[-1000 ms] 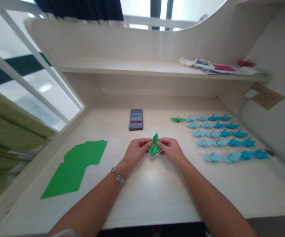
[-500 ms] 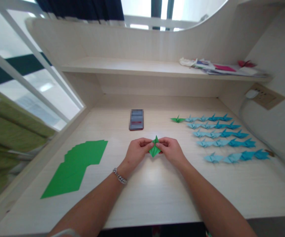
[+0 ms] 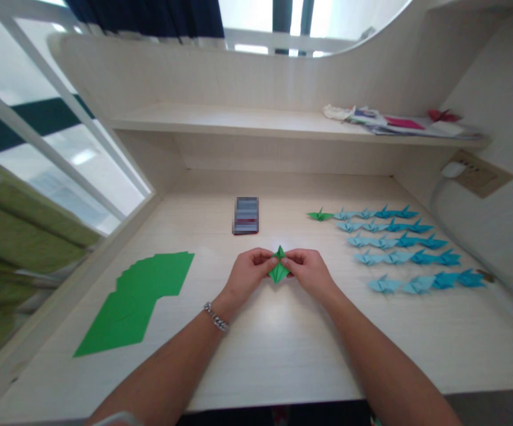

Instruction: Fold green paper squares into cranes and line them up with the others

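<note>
Between my two hands is a green folded origami paper (image 3: 278,273), diamond-shaped with a narrow point at the top. My left hand (image 3: 251,271) pinches its left side, thumb on top. From the other side my right hand (image 3: 306,269) grips it the same way, the two thumbs close together over the middle. The fingers under the paper are mostly hidden. A finished green paper crane (image 3: 320,216) stands beyond my right hand, at the left end of the back row of blue paper cranes (image 3: 396,241).
Green paper sheets (image 3: 141,296) lie fanned on the desk at left. A phone (image 3: 246,216) lies behind my hands. Papers (image 3: 398,122) rest on the shelf (image 3: 238,121). At right are a wall socket (image 3: 478,173) with a plugged-in cable and a white power strip (image 3: 511,305).
The top point of the green paper has dipped slightly and looks shorter and wider. Both hands keep their grip in nearly the same place.
</note>
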`<state>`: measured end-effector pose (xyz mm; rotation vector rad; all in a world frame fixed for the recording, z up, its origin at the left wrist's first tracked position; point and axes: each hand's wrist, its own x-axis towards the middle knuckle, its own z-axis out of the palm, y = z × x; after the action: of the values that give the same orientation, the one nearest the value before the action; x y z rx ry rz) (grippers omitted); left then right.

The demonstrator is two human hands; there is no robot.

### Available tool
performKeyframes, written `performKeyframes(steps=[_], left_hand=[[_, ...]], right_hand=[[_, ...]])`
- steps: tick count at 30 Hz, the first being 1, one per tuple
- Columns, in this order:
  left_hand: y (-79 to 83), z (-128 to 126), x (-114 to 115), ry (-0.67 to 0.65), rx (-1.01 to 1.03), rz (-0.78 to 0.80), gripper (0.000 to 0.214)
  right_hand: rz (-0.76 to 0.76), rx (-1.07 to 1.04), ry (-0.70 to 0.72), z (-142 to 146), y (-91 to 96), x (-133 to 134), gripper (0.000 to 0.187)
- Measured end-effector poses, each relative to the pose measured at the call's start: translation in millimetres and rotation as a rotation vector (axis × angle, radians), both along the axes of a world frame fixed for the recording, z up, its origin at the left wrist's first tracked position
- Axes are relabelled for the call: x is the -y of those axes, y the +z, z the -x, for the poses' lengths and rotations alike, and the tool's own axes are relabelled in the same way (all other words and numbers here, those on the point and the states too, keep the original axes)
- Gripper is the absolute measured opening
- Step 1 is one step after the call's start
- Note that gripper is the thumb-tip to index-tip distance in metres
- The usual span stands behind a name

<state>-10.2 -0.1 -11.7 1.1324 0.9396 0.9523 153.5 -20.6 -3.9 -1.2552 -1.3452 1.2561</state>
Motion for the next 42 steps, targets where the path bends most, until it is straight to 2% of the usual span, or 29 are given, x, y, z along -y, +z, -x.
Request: performKeyframes(steps=[7,14,19,25,29,37,42], left_hand=[[2.6,0,1,-0.011,-0.039,-0.003,0.026],[8.8,-2,4,-0.071,-0.041,0.034,0.025],[11.0,-3,7,-0.111,-0.065,0.037,0.019],[11.1,0,6,-0.175,-0.163,0.037,0.017],[12.7,1,5,-0.199,-0.217,0.048,0.013],[15.0,3,5,-0.21,-0.182,0.106,0.013],[13.3,4,5,-0.227,-0.162,0.135,0.013]], right_hand=[[-0.006,0.061,0.028,-1,-1.8,-1,0.025],[-0.114,0.094,-0.072,-2,3.7,0,0.024],[-0.101,0.053,-0.103,-2,4.3,-1,0.022],[-0.122,0.104,-0.042,-5,10.1,1,0.025],[-0.122,0.097,-0.001,-6,13.4,3,0.021],[-0.039,-0.017,-0.091,-3,9.4,2,0.021],[-0.076,-0.04,-0.057,-4,12.4,3,0.019]])
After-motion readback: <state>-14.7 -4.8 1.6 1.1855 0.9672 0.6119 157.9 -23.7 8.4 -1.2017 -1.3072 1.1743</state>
